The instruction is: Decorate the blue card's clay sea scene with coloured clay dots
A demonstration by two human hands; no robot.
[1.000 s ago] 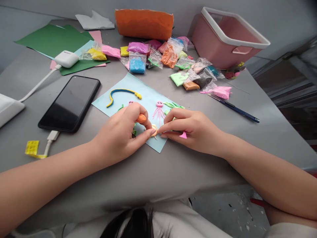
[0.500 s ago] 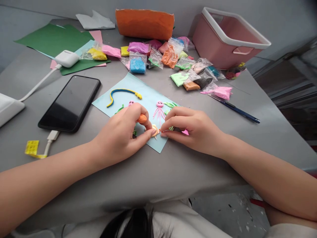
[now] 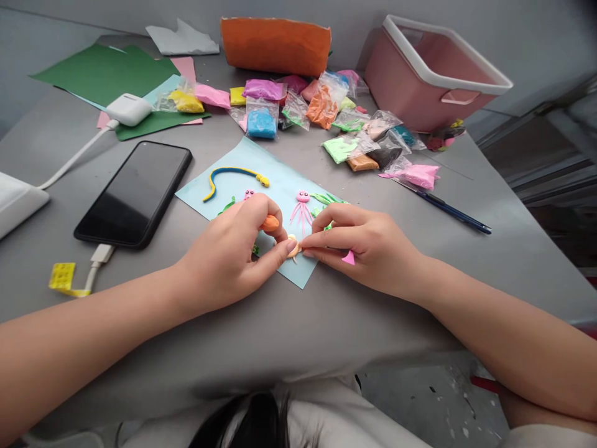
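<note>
A light blue card [image 3: 275,174] lies on the grey table [image 3: 326,323] with small clay figures on it: a blue-and-yellow snake [image 3: 231,175], a pink jellyfish [image 3: 301,205] and green strands [image 3: 329,199]. My left hand [image 3: 228,255] is curled, holding an orange clay lump [image 3: 269,223] between its fingers, its thumb tip pressing a small peach clay piece [image 3: 291,244] on the card. My right hand [image 3: 364,246] pinches at that same piece from the right, and a pink clay bit [image 3: 347,257] sticks out under its fingers.
Several bags of coloured clay [image 3: 321,118] lie behind the card. A pink bin [image 3: 433,74] stands at the back right, an orange pouch [image 3: 275,43] at the back. A black phone [image 3: 135,193] on a cable, a white earbud case [image 3: 128,109], green paper [image 3: 102,74] and a blue pen [image 3: 443,205] surround it.
Both hands stay at the peach piece; the right hand's fingers shifted slightly over it. The view moved a little.
</note>
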